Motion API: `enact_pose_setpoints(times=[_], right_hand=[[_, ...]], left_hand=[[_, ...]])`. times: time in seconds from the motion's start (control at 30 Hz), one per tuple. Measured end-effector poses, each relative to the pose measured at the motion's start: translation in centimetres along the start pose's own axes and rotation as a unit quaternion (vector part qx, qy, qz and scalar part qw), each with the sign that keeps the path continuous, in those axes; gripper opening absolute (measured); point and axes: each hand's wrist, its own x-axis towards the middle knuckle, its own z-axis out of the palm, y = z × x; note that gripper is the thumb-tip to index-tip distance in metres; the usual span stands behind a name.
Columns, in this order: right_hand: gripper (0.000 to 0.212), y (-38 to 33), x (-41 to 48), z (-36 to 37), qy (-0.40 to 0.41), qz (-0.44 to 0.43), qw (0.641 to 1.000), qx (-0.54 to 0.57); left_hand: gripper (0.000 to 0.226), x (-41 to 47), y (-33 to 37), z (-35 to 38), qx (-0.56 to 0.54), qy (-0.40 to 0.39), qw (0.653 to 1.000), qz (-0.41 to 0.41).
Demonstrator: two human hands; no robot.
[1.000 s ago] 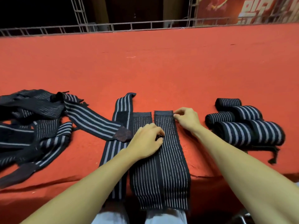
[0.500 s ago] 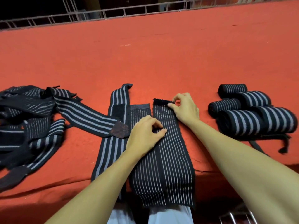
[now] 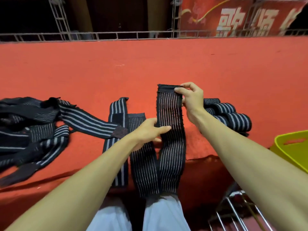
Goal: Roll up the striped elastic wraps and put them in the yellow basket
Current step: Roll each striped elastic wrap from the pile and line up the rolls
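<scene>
Right hand (image 3: 191,99) pinches striped wrap (image 3: 170,147) by its top end, raised off red table (image 3: 150,72); left hand (image 3: 148,132) grips its left edge. Rolled wraps (image 3: 233,117) at 3 o'clock, yellow basket (image 3: 296,150) at 4.

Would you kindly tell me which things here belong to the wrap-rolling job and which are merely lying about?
Job: raised wrap, gripped by the left hand and pinched by the right hand; flat wraps; unrolled pile; rolled wraps; yellow basket.
Lying about: metal rack; red banner; railing.
</scene>
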Motion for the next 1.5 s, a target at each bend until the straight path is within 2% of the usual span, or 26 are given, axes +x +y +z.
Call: enact_pose_setpoints(times=[0.07, 0.17, 0.27, 0.37, 0.47, 0.53, 0.63, 0.7, 0.77, 0.87, 0.93, 1.03, 1.23, 1.37, 1.5], right_hand=[[0.017, -1.2, -0.7, 0.5, -0.002, 0.025, 0.999, 0.024], [0.016, -2.7, -1.7, 1.5, 0.017, 0.030, 0.999, 0.040], [0.017, -3.8, -2.6, 2.5, 0.030, 0.023, 0.999, 0.024], [0.016, -3.7, -3.2, 3.6, -0.034, 0.053, 0.998, 0.008], [0.015, -2.4, -3.6, 4.4, -0.117, 0.065, 0.988, -0.080], [0.015, -1.7, -3.8, 4.7, -0.145, 0.059, 0.981, -0.118], [0.022, -0.6, -3.7, 5.1, -0.173, 0.061, 0.972, -0.146], [0.023, 0.2, -3.4, 5.1, -0.195, 0.079, 0.968, -0.138], [0.021, 0.8, -3.1, 5.0, -0.222, 0.100, 0.962, -0.121], [0.018, 1.8, -2.7, 5.0, -0.262, 0.110, 0.951, -0.119], [0.017, 2.8, -2.4, 5.0, -0.278, 0.116, 0.946, -0.117], [0.016, 4.4, -1.7, 4.9, -0.299, 0.131, 0.940, -0.102], [0.015, 7.0, 0.8, 6.0, -0.268, 0.108, 0.950, -0.116], [0.015, 8.8, 3.2, 7.7, -0.208, 0.126, 0.962, -0.126], [0.014, 12.0, 5.1, 8.6, -0.168, 0.120, 0.953, -0.222]], left_hand=[[0.027, -1.9, 0.6, 0.2, -0.049, -0.045, 0.998, 0.004], [0.008, -4.7, 1.4, 0.0, -0.070, -0.076, 0.994, 0.021], [0.011, -6.7, 2.2, -0.3, -0.111, -0.085, 0.989, 0.038], [0.012, -7.8, 1.6, -1.1, -0.113, -0.079, 0.990, 0.037], [0.012, -8.4, 0.4, -1.8, -0.092, -0.046, 0.994, 0.023], [0.011, -8.2, -0.6, -2.2, -0.043, -0.024, 0.999, 0.019], [0.035, -7.6, -2.3, -2.8, 0.037, 0.005, 0.999, 0.022], [0.048, -7.1, -3.3, -3.5, 0.030, 0.023, 0.999, 0.009], [0.039, -6.9, -3.7, -4.1, -0.031, 0.050, 0.998, 0.002], [0.040, -5.2, -4.1, -5.2, -0.126, 0.155, 0.980, 0.011], [0.036, -3.9, -4.2, -6.1, -0.105, 0.226, 0.968, 0.024], [0.021, -2.1, -4.7, -7.4, -0.054, 0.259, 0.963, 0.050], [0.012, 1.5, -5.0, -9.4, 0.039, 0.281, 0.957, 0.062], [0.017, 5.0, -5.7, -11.3, 0.136, 0.278, 0.949, 0.055], [0.025, 7.3, -7.1, -11.7, 0.202, 0.277, 0.938, 0.042]])
